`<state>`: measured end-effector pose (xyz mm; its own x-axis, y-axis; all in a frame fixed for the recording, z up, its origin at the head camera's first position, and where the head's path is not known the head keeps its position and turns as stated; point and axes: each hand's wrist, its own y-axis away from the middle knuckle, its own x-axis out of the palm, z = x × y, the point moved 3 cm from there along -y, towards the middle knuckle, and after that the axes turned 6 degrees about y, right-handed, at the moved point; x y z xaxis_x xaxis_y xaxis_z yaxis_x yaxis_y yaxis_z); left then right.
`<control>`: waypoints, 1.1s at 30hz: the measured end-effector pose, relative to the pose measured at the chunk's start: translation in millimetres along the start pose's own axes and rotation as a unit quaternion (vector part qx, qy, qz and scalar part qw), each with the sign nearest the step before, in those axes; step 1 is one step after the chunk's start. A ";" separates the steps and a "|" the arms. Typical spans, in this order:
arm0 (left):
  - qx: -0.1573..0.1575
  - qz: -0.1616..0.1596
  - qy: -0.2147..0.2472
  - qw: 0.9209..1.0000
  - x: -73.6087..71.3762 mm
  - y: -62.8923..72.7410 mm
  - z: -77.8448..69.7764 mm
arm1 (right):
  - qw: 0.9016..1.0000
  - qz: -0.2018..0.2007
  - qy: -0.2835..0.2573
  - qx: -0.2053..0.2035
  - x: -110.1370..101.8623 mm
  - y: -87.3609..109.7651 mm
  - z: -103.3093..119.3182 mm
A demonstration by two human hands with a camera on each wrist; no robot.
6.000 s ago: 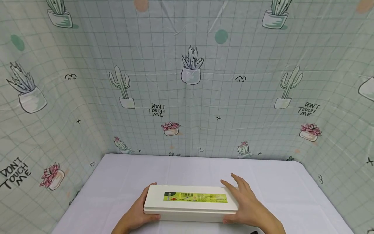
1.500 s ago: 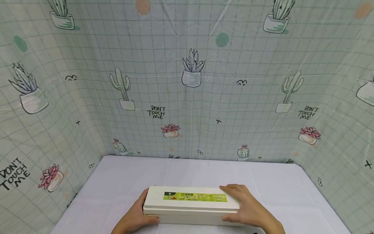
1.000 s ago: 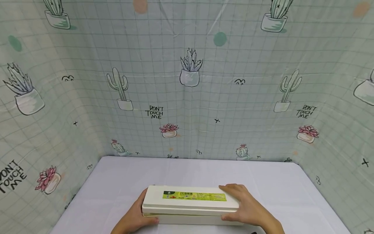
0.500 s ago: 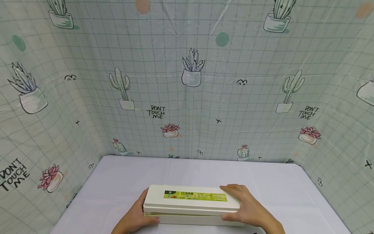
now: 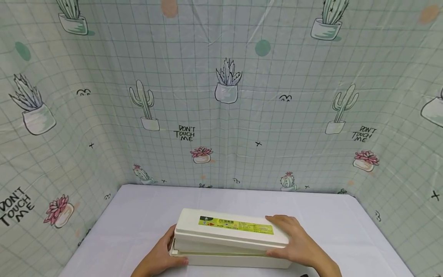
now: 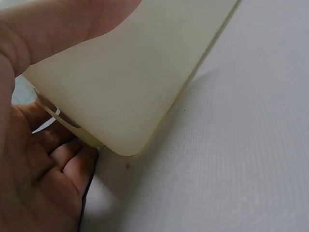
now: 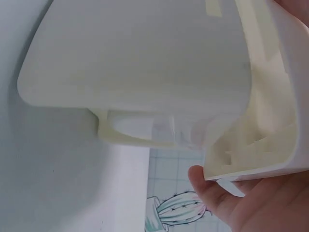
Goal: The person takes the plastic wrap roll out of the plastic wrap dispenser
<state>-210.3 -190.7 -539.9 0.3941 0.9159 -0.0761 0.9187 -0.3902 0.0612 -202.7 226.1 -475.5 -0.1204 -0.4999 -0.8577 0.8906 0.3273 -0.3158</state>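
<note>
A white cling film box lies across the near part of the table, a yellow-green label on its lid. The lid is lifted off the base and tilted, its left end higher. My left hand grips the base's left end, thumb on the front wall; the left wrist view shows that base wall close up. My right hand holds the lid's right end, thumb in front and fingers behind. In the right wrist view, the lid's hollow underside stands apart from the base.
White cloth covers the table. A cactus-print curtain surrounds its back and sides. A small dark object pokes in at the bottom edge of the head view, too cut off to identify.
Six seconds ago the lid sat on the base; a narrow gap showed one second ago. Now it has risen, most at its left end, and shifted slightly right with my right hand. My left hand stayed put.
</note>
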 end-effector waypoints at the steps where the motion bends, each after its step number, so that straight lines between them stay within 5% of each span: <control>1: 0.001 0.000 -0.002 1.000 0.0 0.2 -0.1 | 1.000 -0.002 -0.001 0.001 -1.0 0.0 -0.7; 12: 0.004 0.003 0.003 1.000 0.3 1.5 -2.4 | 0.999 -0.035 0.018 0.004 -11.3 1.3 -6.4; 26: 0.063 0.042 0.037 0.996 -0.7 -0.3 0.6 | 0.998 -0.055 -0.006 0.036 -23.6 5.0 -24.3; 33: 0.046 0.026 0.044 0.998 0.5 0.1 4.6 | 0.996 -0.074 -0.004 0.055 -33.1 9.1 -42.8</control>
<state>-209.9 -190.8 -544.5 0.4410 0.8974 0.0121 0.8973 -0.4405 -0.0294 -209.4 280.0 -467.3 -0.2510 -0.5431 -0.8013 0.9063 0.1589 -0.3916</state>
